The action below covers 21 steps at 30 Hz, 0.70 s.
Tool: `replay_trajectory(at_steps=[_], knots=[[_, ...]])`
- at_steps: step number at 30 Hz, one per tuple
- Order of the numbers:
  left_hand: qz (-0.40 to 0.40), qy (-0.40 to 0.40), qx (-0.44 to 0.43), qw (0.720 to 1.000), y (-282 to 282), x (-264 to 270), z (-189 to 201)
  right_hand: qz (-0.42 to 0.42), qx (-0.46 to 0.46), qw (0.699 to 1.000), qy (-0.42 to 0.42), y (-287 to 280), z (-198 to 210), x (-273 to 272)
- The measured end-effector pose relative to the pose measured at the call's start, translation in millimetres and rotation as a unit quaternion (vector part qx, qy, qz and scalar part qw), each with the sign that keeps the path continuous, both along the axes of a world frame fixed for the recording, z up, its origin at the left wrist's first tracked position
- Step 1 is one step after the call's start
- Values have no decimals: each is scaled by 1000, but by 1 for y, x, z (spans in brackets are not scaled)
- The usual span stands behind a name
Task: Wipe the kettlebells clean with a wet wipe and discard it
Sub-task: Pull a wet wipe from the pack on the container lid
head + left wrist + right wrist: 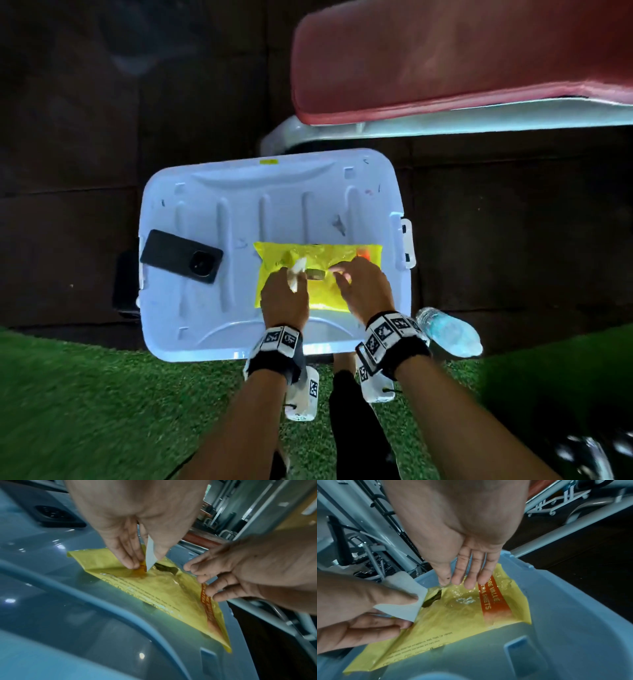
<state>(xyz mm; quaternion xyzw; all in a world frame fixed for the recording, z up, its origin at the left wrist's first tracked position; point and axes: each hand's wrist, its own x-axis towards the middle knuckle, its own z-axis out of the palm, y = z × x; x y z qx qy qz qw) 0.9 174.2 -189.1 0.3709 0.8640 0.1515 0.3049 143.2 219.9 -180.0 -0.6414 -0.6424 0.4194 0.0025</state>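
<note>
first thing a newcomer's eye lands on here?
The bright yellow wipes pack lying on the pale blue bin lid. Over it, the left hand pinches a white wipe and the right hand presses the pack flat. A black phone lies on the lid's left edge.

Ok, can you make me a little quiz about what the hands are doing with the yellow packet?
1. True or false: the yellow wipe packet lies on the green turf.
2. Which hand pinches the white wipe?
A. left hand
B. right hand
3. Fill in: the black phone lies on the bin ____.

Key: 1 false, it lies on the lid; 2 A; 3 lid.
</note>
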Motion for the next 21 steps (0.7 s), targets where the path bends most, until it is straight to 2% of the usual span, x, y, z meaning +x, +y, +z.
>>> replay_trajectory(at_steps=[3,7,9,13,15,19,21], knots=[[44,-40,4,998,-5,-14,1,32,1,1000,-2,2,-11,-10],[39,-69,-9,997,-4,-19,2,20,2,999,-43,6,-17,-21],[40,-75,-10,996,-2,-20,3,48,12,997,-64,9,-18,-27],[36,-87,-32,995,3,-25,2,76,-47,992,-87,15,-21,-38],[37,-90,-39,995,6,-28,1,67,-56,993,-80,18,-24,-39],[27,-87,-47,995,6,-30,-1,124,-53,989,-61,22,-26,-41],[24,-83,-47,995,6,-30,0,99,-44,994,-12,23,-23,-39]])
